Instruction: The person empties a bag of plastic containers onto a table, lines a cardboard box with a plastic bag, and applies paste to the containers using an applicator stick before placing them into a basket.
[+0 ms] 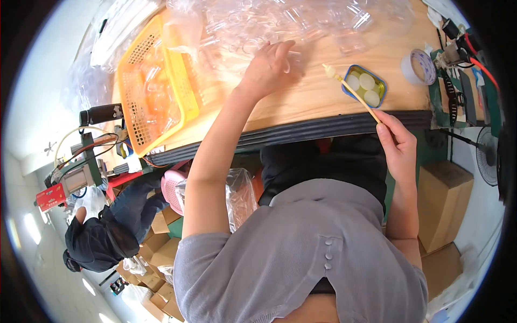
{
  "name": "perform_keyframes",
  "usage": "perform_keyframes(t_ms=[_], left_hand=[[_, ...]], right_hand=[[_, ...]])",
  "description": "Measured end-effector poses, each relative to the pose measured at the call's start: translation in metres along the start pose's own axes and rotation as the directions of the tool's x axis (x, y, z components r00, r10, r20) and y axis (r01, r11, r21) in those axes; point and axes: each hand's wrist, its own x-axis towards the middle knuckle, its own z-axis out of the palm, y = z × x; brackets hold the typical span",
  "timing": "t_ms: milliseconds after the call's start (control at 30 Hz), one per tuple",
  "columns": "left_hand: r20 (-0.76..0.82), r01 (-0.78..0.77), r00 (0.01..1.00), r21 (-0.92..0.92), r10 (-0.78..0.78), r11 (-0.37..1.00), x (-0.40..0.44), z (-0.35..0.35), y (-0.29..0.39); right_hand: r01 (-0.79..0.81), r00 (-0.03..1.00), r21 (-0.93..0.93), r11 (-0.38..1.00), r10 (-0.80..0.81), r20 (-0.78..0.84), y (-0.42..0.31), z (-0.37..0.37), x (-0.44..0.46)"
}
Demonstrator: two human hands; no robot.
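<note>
My right hand pinches the lower end of a thin, pale yellow stick at the table's front edge. A lumpy, pale tip is at the stick's far end. Under the stick lies a small blue-rimmed tin with several round, whitish pieces in yellowish liquid or lining. My left hand reaches over the table, fingers apart, at the near edge of a heap of clear plastic pieces. I make out nothing in its fingers, though clear plastic there would be hard to see.
Left of my left arm stands a yellow perforated basket holding clear plastic pieces. A tape roll lies at the right, beside tools and cables. Cardboard boxes stand below. Another person in dark clothes is at the far left.
</note>
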Motion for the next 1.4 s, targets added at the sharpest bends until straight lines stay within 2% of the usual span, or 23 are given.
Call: perform_keyframes(t_ms=[133, 233, 333, 433, 533, 633, 733, 833, 933, 1033, 1133, 1233, 1333, 1400], left_hand=[[0.014, 0.05, 0.999, -0.101, -0.048, 0.994, -0.008, 0.001, 0.013], [0.096, 0.036, 0.995, -0.146, -0.022, 0.989, -0.017, -0.013, 0.014], [0.17, -0.027, 0.985, 0.037, 0.02, 0.999, -0.017, -0.016, 0.007], [0.189, -0.114, 0.98, 0.29, 0.06, 0.95, -0.001, -0.013, 0.013], [0.17, -0.117, 0.983, 0.278, 0.071, 0.954, 0.018, -0.001, 0.009], [0.301, -0.033, 0.952, 0.281, -0.056, 0.959, 0.026, -0.012, 0.021], [0.14, 0.029, 0.989, 0.132, -0.047, 0.991, 0.01, -0.013, 0.024], [-0.006, 0.008, 1.0, -0.022, -0.008, 1.0, -0.011, -0.023, 0.036], [-0.061, -0.016, 0.998, 0.024, 0.017, 1.0, -0.024, -0.031, 0.051], [-0.061, -0.025, 0.998, 0.103, 0.032, 0.994, -0.031, -0.037, 0.06], [-0.081, -0.031, 0.996, 0.097, 0.039, 0.995, -0.034, -0.042, 0.069], [-0.081, -0.041, 0.995, 0.15, 0.053, 0.988, -0.038, -0.044, 0.068], [-0.091, -0.018, 0.995, 0.178, 0.035, 0.984, -0.04, -0.05, 0.07], [-0.126, 0.013, 0.992, 0.163, 0.008, 0.986, -0.041, -0.05, 0.067]], right_hand=[[-0.033, 0.999, 0.018, 0.999, 0.033, -0.005, 0.001, -0.002, -0.001], [-0.049, 0.999, -0.03, 0.998, 0.049, 0.003, 0.005, -0.007, -0.006], [-0.058, 0.998, -0.029, 0.998, 0.058, -0.019, 0.011, -0.008, -0.008], [-0.104, 0.995, -0.014, 0.994, 0.104, -0.006, 0.019, -0.008, -0.01], [-0.094, 0.995, 0.014, 0.995, 0.094, -0.021, 0.016, -0.007, -0.01], [-0.064, 0.996, 0.02, 0.998, 0.065, -0.059, 0.011, -0.007, -0.01], [-0.043, 0.998, 0.03, 0.999, 0.044, -0.05, 0.01, -0.008, -0.008], [-0.034, 0.998, -0.145, 0.989, 0.042, 0.052, 0.005, -0.01, -0.003], [0.144, 0.988, -0.283, 0.948, -0.123, 0.092, -0.009, -0.003, 0.007], [0.224, 0.975, -0.364, 0.904, -0.213, 0.07, -0.019, 0.006, 0.015], [0.281, 0.96, -0.386, 0.879, -0.248, 0.134, -0.025, 0.011, 0.018], [0.294, 0.955, -0.348, 0.89, -0.263, 0.134, -0.031, 0.009, 0.024], [0.283, 0.959, -0.41, 0.867, -0.257, 0.119, -0.03, 0.011, 0.022], [0.247, 0.968, -0.374, 0.894, -0.21, 0.136, -0.037, 0.009, 0.017]])
